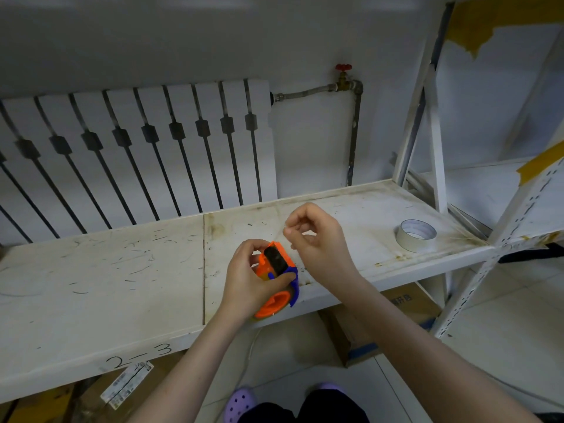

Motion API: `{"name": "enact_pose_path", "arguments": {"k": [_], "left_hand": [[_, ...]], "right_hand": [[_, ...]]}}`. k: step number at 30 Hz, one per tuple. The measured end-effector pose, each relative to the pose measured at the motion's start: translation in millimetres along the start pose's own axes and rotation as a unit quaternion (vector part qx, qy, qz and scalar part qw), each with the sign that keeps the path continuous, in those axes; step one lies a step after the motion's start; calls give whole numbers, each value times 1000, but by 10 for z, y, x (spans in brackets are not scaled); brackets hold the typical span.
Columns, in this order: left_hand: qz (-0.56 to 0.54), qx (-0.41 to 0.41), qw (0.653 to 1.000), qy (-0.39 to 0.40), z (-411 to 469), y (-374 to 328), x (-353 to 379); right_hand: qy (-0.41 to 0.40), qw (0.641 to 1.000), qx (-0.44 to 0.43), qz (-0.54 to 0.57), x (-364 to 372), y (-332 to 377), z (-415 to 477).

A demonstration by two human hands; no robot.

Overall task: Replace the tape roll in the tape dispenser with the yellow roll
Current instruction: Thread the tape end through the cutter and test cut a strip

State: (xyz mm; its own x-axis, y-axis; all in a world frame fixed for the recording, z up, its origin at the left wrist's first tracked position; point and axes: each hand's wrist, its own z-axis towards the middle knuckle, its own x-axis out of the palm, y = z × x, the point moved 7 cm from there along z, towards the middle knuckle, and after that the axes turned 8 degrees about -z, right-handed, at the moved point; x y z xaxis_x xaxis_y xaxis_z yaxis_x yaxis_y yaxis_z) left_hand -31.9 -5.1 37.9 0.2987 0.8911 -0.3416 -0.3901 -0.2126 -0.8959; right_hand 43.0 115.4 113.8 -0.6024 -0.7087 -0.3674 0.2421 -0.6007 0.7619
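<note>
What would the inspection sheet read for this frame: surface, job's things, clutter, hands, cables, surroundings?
Surface: white metal shelf, scuffed and stained, with "2-3" handwritten on its front edge.
Job's things: orange and blue tape dispenser held over the shelf's front edge; pale tape roll lying flat near the shelf's right end. Whether that roll is the yellow one cannot be told.
Clutter: nothing seen on the shelf besides the roll.
Hands: left hand grips the dispenser; right hand is raised beside it, fingertips pinched; a thin strand shows there, unclear.
Cables: a thin white cord on the floor.
Surroundings: white radiator, pipe with red valve, cardboard boxes below the shelf.
</note>
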Motion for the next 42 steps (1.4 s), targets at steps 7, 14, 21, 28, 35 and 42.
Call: {"name": "enact_pose_path", "arguments": {"k": [7, 14, 21, 28, 35, 42], "left_hand": [[23, 13, 1000, 9, -14, -63, 87], [32, 6, 999, 14, -46, -117, 80], [25, 2, 1000, 5, -64, -108, 85], [17, 0, 1000, -7, -70, -75, 61], [12, 2, 1000, -3, -78, -65, 57], [-7, 2, 1000, -1, -82, -50, 32]], "right_hand": [[1, 998, -43, -45, -14, 100, -27], [-23, 988, 131, 77, -125, -375, 18], [-26, 951, 253, 175, -27, -790, -96], [-10, 915, 330, 233, 103, -966, -215], [31, 901, 375, 215, 290, -1096, -319], [61, 903, 390, 169, 415, -1161, -391]]}}
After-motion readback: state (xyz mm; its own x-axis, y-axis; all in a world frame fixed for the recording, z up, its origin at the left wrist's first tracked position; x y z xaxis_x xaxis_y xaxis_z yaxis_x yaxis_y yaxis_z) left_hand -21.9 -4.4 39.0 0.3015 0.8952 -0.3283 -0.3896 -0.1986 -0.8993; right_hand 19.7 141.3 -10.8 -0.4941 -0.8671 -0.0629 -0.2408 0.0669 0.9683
